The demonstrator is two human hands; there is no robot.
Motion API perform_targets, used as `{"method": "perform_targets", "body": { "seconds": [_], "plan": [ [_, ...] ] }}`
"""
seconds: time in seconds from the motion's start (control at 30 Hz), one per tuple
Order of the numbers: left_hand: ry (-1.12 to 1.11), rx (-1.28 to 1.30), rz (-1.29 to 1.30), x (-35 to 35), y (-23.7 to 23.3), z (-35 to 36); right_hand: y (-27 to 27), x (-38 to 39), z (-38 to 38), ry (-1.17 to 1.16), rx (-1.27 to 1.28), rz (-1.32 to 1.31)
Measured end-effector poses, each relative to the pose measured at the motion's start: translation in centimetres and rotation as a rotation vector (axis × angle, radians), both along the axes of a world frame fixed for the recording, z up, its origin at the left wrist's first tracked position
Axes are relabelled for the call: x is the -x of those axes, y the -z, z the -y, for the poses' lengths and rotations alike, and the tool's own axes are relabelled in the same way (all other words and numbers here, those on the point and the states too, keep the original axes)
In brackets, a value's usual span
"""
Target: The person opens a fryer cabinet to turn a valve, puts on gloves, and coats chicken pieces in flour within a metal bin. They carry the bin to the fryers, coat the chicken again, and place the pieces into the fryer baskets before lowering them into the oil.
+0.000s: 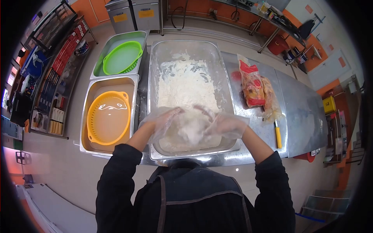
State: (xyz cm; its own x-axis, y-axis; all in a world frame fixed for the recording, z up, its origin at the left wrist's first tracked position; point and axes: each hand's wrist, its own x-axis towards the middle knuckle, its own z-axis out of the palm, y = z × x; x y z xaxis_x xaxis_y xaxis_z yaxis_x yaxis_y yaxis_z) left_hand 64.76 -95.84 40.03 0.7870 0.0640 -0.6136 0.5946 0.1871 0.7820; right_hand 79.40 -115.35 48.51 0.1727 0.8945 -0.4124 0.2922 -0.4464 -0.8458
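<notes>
Both my hands wear loose clear plastic gloves and work over the near end of a deep metal pan with white flour spread across its bottom. My left hand is at the left, fingers stretched inward over the flour. From the right my right hand reaches in, its fingers smeared by motion. Between the hands is a blurred, flour-covered white lump, close to the right fingertips; I cannot tell whether the right hand grips it.
At left, an orange basket sits in a liquid-filled metal pan; behind it, a green basket sits in another pan. On the steel table at right lie red-printed plastic food bags and a yellow-handled knife.
</notes>
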Motion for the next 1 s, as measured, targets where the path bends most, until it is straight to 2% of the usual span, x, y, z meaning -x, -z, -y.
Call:
{"method": "perform_targets", "body": {
  "seconds": [0.07,0.17,0.23,0.3,0.37,0.4,0.43,0.47,0.5,0.53,0.57,0.6,0.63,0.67,0.7,0.73,0.77,0.8,0.87,0.93,1.0],
  "plan": [
    [0.130,-0.193,-0.121,-0.6,2.1,-0.6,0.9,-0.1,0.1,0.167,0.085,-0.205],
    [0.220,-0.224,-0.204,-1.2,6.7,0.7,1.5,1.5,-0.9,0.397,0.501,-0.333],
    [0.116,-0.180,-0.175,-2.1,9.7,3.6,6.4,3.3,-1.0,0.458,0.398,-0.315],
    [-0.028,-0.141,-0.111,-2.9,11.1,5.9,14.2,3.3,-0.9,0.430,0.120,-0.384],
    [-0.130,-0.114,-0.035,-3.4,11.2,6.3,21.4,1.6,-4.5,0.407,0.355,0.010],
    [-0.165,-0.101,0.003,-3.3,10.9,6.1,22.9,1.2,-5.7,0.386,0.470,0.209],
    [-0.222,-0.135,0.045,-3.1,10.3,5.5,20.8,0.6,-5.3,0.141,0.246,0.386],
    [-0.108,-0.209,0.117,-2.4,7.6,5.0,15.9,0.1,-3.5,-0.109,0.023,0.550],
    [0.011,-0.281,0.184,-1.4,2.9,4.4,11.9,-0.3,-1.8,-0.357,-0.204,0.701],
    [0.135,-0.353,0.251,-0.8,0.1,3.6,9.9,-0.7,-0.7,-0.251,-0.279,0.348],
    [0.169,-0.275,0.262,-0.2,-0.3,2.2,8.2,-1.1,-0.1,-0.211,-0.243,0.241],
    [0.201,-0.196,0.271,0.8,-0.4,0.5,6.5,-1.4,0.6,-0.167,-0.208,0.136],
    [0.233,-0.118,0.278,1.2,-1.6,-0.4,4.9,-1.7,0.7,-0.189,-0.074,0.273],
    [0.112,-0.125,0.177,1.2,-2.9,-0.7,4.2,-2.0,0.4,-0.135,-0.049,0.269],
    [-0.009,-0.130,0.076,1.4,-6.2,-0.5,3.6,-2.3,0.1,-0.079,-0.024,0.264],
    [-0.128,-0.133,-0.025,1.2,-8.0,-0.5,3.4,-2.6,-0.2,0.053,-0.107,0.120],
    [-0.156,-0.302,-0.019,0.0,-5.9,-1.0,3.1,-2.8,-0.7,0.186,-0.188,-0.024],
    [-0.186,-0.474,-0.010,-1.9,-2.1,-1.9,3.8,-4.0,-1.8,0.232,-0.134,0.092],
    [-0.289,-0.593,-0.041,-3.6,-0.6,-1.6,8.4,-6.7,-4.5,0.298,0.119,0.446],
    [-0.430,-0.485,-0.120,-5.0,-2.4,-0.2,13.0,-8.1,-7.0,0.404,0.218,0.457],
    [-0.538,-0.291,-0.035,-6.6,3.5,-1.0,15.0,-7.2,-8.6,0.576,0.179,0.200]
  ]
}}
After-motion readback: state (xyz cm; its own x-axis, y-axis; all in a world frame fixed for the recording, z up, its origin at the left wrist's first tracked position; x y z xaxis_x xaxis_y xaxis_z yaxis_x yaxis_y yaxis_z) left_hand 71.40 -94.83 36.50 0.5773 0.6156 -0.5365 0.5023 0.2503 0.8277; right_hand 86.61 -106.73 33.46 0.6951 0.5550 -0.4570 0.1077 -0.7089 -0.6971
